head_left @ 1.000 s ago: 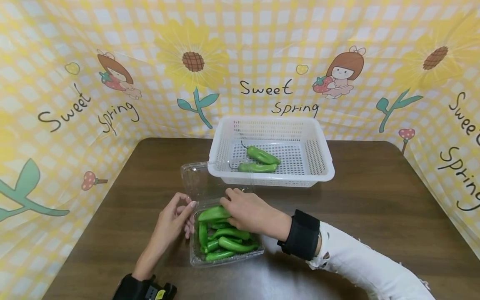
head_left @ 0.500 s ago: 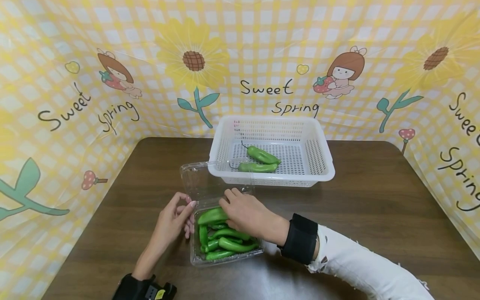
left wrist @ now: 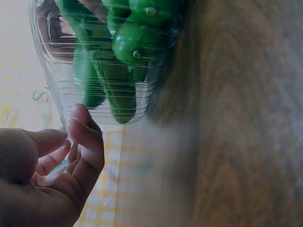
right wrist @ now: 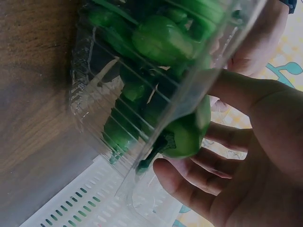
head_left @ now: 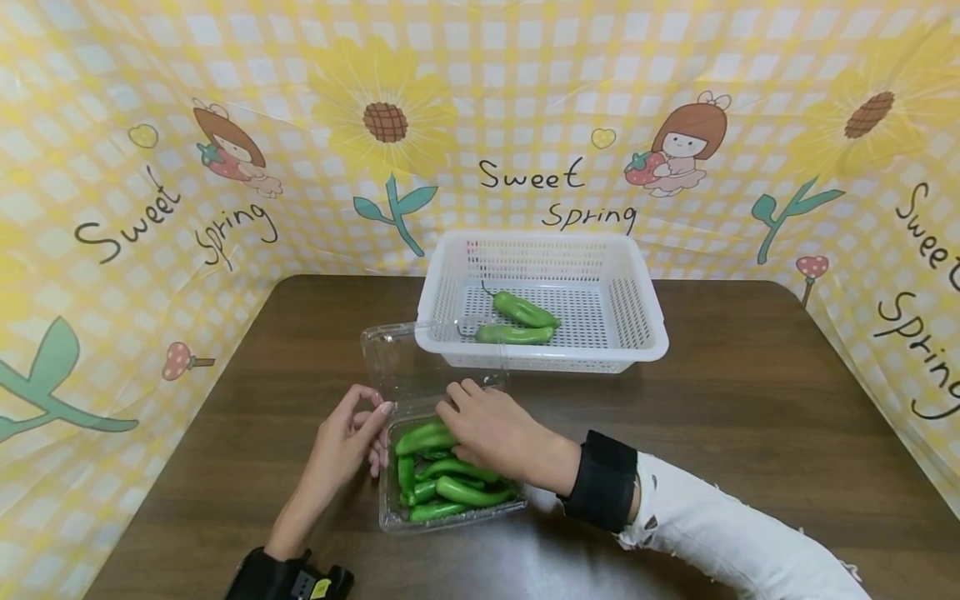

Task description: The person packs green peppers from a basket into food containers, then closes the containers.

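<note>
A clear plastic clamshell box [head_left: 386, 521] holds several green peppers [head_left: 472, 492] on the table, its see-through lid [head_left: 397, 358] raised at the back. My left hand [head_left: 341, 442] pinches the box's back left corner between thumb and fingertips, as the left wrist view shows. Over the box's back right part, my right hand [head_left: 506, 433] holds a green pepper [right wrist: 184, 135] by its stem end, thumb on one side and fingers on the other. That pepper lies across the back of the box, above the others. In the head view, my right hand hides its stem end.
Behind the box stands a white perforated plastic basket [head_left: 652, 333] with two green peppers [head_left: 525, 310] in it. The raised lid overlaps its front left corner in view. A yellow checked cloth [head_left: 300, 167] walls in the brown wooden table [head_left: 750, 400].
My right hand has shifted slightly left, and the pepper in it sits a little lower in the box. The left hand holds its place at the corner.
</note>
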Available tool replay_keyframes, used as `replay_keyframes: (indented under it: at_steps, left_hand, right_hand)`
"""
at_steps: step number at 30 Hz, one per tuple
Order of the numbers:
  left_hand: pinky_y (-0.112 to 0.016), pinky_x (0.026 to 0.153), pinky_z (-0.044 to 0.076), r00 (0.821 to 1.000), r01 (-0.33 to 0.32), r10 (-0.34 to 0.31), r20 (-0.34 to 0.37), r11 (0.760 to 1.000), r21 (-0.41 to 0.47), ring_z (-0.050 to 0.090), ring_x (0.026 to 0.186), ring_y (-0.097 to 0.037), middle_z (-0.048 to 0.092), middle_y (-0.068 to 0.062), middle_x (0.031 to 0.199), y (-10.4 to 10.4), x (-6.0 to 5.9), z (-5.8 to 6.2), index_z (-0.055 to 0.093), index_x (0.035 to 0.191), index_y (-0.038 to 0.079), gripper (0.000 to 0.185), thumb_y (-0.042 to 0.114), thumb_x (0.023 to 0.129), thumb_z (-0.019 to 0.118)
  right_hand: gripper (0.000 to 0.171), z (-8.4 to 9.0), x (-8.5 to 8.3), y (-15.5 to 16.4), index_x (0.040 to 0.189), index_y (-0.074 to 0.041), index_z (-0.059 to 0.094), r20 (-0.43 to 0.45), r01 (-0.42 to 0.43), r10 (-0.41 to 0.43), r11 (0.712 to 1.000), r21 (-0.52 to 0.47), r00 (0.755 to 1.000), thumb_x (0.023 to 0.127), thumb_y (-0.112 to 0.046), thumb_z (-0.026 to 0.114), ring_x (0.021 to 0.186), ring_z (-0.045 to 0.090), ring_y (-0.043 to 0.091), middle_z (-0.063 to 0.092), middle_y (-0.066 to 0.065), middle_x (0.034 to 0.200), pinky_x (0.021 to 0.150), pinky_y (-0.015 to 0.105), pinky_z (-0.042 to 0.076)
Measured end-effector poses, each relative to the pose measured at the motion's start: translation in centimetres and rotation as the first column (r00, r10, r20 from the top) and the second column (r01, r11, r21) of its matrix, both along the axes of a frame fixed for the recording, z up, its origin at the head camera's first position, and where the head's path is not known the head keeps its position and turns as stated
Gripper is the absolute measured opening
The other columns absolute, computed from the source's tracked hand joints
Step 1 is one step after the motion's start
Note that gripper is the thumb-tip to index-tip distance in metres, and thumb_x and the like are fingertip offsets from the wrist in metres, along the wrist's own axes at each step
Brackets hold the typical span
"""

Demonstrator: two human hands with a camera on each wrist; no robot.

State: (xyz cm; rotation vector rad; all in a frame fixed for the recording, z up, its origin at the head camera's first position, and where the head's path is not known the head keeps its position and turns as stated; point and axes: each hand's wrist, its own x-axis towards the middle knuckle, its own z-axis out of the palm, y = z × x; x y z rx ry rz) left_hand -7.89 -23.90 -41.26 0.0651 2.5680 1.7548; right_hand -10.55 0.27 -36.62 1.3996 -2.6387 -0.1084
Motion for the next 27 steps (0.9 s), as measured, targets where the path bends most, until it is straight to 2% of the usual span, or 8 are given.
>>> replay_keyframes:
  at_steps: [8,16,20,27]
  left_hand:
    - [-0.044,0.041,0.053,1.0,-0.001,0.001,0.005,1.0,-0.003,0.06,0.044,-0.023,0.063,-0.02,0.066,0.0,0.0,0.1,0.046,0.111,0.005,0.024,0.028,0.104,0.052]
    - [-0.044,0.042,0.053,1.0,0.004,-0.004,0.0,1.0,-0.005,0.06,0.044,-0.023,0.062,-0.021,0.066,0.1,0.0,0.2,0.047,0.111,0.006,0.024,0.028,0.104,0.052]
    - [-0.045,0.042,0.053,1.0,-0.001,0.001,0.009,1.0,-0.007,0.06,0.044,-0.023,0.063,-0.02,0.066,0.1,-0.1,0.2,0.047,0.111,0.006,0.024,0.029,0.104,0.052]
    - [-0.043,0.042,0.053,1.0,-0.001,0.001,0.015,1.0,-0.007,0.06,0.045,-0.023,0.063,-0.019,0.066,0.1,0.1,0.2,0.046,0.112,0.006,0.025,0.028,0.104,0.052]
  right_hand:
    - [0.043,-0.3,0.1,0.1,0.119,-0.014,0.058,-0.028,-0.039,0.038,0.999,-0.018,0.999,0.089,-0.042,0.072,0.099,0.052,0.015,0.056,0.003,0.114,0.073,0.024,0.053]
    - [0.038,-0.2,0.2,0.2,0.118,-0.015,0.059,-0.02,-0.047,0.047,0.998,-0.029,0.999,0.092,-0.041,0.069,0.097,0.052,0.014,0.055,0.002,0.111,0.072,0.022,0.052]
    - [0.036,0.4,0.2,0.5,0.118,-0.015,0.059,-0.003,-0.063,0.062,0.997,-0.054,0.998,0.094,-0.04,0.067,0.095,0.051,0.014,0.055,0.002,0.111,0.071,0.021,0.051]
    - [0.033,2.1,-0.4,1.4,0.121,-0.01,0.06,-0.01,-0.1,0.1,0.983,-0.155,0.995,0.096,-0.032,0.066,0.098,0.055,0.013,0.058,0.003,0.113,0.077,0.023,0.052]
